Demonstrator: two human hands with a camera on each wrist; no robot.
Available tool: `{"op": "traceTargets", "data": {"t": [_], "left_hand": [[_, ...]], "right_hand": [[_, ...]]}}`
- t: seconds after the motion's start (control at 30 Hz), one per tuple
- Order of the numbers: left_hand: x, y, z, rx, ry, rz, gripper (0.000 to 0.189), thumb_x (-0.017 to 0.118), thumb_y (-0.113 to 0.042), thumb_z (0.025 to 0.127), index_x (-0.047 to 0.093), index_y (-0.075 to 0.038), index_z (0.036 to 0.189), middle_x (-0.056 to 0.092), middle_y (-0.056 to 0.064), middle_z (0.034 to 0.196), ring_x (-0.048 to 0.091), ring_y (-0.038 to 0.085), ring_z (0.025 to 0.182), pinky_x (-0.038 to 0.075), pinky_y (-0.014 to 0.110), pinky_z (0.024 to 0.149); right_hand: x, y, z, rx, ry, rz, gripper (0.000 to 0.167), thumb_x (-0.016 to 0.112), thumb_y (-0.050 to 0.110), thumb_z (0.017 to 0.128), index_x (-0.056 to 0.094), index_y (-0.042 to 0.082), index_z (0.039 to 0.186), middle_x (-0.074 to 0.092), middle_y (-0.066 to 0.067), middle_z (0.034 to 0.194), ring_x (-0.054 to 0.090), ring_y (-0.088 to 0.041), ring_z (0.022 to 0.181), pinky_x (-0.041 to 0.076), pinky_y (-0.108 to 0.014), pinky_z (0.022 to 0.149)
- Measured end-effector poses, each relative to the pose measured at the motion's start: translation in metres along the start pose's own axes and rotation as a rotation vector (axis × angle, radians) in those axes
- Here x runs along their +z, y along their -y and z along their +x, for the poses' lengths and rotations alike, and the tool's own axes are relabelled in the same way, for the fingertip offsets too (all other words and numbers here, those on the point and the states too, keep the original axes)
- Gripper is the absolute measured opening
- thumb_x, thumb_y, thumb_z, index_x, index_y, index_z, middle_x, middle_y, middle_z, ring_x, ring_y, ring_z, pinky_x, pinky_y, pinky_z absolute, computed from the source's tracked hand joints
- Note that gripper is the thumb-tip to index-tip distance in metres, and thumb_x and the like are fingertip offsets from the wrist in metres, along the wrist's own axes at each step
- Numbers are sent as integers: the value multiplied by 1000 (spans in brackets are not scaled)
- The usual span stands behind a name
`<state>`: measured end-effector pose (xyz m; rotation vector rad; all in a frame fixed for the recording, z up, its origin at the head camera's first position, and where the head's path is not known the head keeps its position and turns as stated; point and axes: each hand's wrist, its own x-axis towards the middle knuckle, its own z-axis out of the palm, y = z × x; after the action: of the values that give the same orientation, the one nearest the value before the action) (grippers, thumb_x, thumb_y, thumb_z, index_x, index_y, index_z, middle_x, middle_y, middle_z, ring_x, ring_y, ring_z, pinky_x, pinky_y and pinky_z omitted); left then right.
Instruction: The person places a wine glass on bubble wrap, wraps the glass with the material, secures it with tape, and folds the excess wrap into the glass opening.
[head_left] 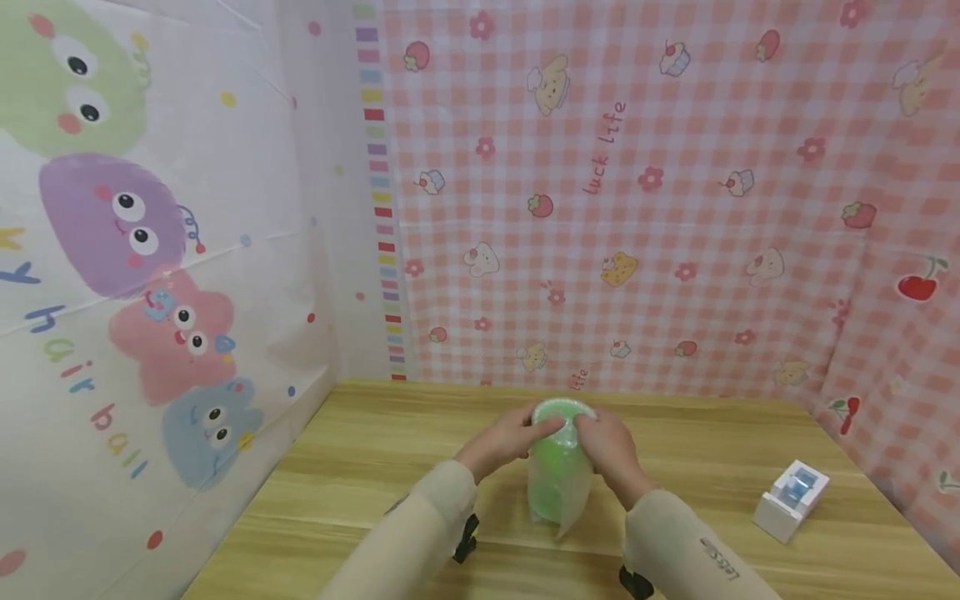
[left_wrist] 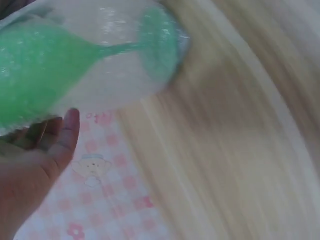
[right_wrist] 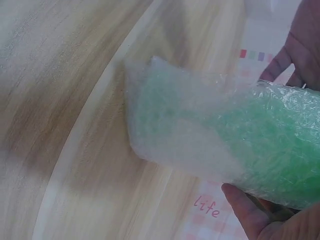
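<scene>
A green stemmed goblet (head_left: pixel 551 475) stands upright near the middle of the table, wrapped in clear bubble wrap (head_left: pixel 576 492). Its wide bowl, thin stem and round foot show through the wrap in the left wrist view (left_wrist: pixel 45 65). At the top, my left hand (head_left: pixel 517 433) grips the wrapped rim from the left, thumb over the edge. My right hand (head_left: pixel 609 446) holds the opposite side, its thumb also at the rim. A loose flap of wrap hangs down on the right. Fingers behind the bowl are partly hidden.
On the right of the wood-grain table (head_left: pixel 697 467) lies a small white box (head_left: pixel 791 500) with a blue picture. A pink checked cloth (head_left: pixel 600 208) hangs behind the table, and a white cartoon-print sheet (head_left: pixel 277 208) hangs at the left.
</scene>
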<state>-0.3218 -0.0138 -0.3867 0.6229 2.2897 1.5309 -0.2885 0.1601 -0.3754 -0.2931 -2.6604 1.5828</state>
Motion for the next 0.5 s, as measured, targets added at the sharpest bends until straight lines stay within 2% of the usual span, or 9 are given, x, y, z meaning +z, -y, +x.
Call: {"op": "traceTargets", "data": {"t": [0.1,0.17,0.23,0.3,0.4,0.5], "left_hand": [[6,10,-7,72,29,20,79,71,-42,90,27,-23,154,47,6,144,46,28,131,40,52,106],[15,21,-10,122,14,15,100,82,-32,82,14,-30,157,42,4,147,45,26,131,37,49,108],[25,31,-14,156,-38,36,119,88,-29,75,3,-36,157,38,3,148,47,23,129,39,46,107],[34,40,-15,187,-96,66,129,92,-28,70,-4,-38,157,35,3,150,46,23,129,38,46,107],[43,48,-14,204,-186,130,127,89,-33,73,-5,-36,157,36,3,151,46,23,130,39,48,107],[46,50,-11,213,-244,148,116,87,-30,77,4,-33,158,44,3,147,48,25,130,39,49,108]], "right_hand": [[0,-1,1,8,-1,4,36,46,25,96,60,-4,112,61,-15,92,58,-25,77,54,-32,59],[0,-2,1,13,2,9,36,45,26,96,60,-3,111,60,-14,90,57,-24,75,53,-31,59],[0,-2,0,19,4,15,35,45,27,96,60,-1,110,59,-13,89,56,-23,75,51,-31,59],[0,-1,0,21,2,18,34,45,26,96,61,-1,109,59,-13,89,55,-22,74,51,-30,58],[1,0,0,28,-1,23,35,45,25,95,61,-1,110,59,-14,90,55,-23,75,52,-31,59],[-1,0,0,19,25,50,40,45,28,97,59,-3,117,61,-17,99,58,-26,82,55,-36,63]]}}
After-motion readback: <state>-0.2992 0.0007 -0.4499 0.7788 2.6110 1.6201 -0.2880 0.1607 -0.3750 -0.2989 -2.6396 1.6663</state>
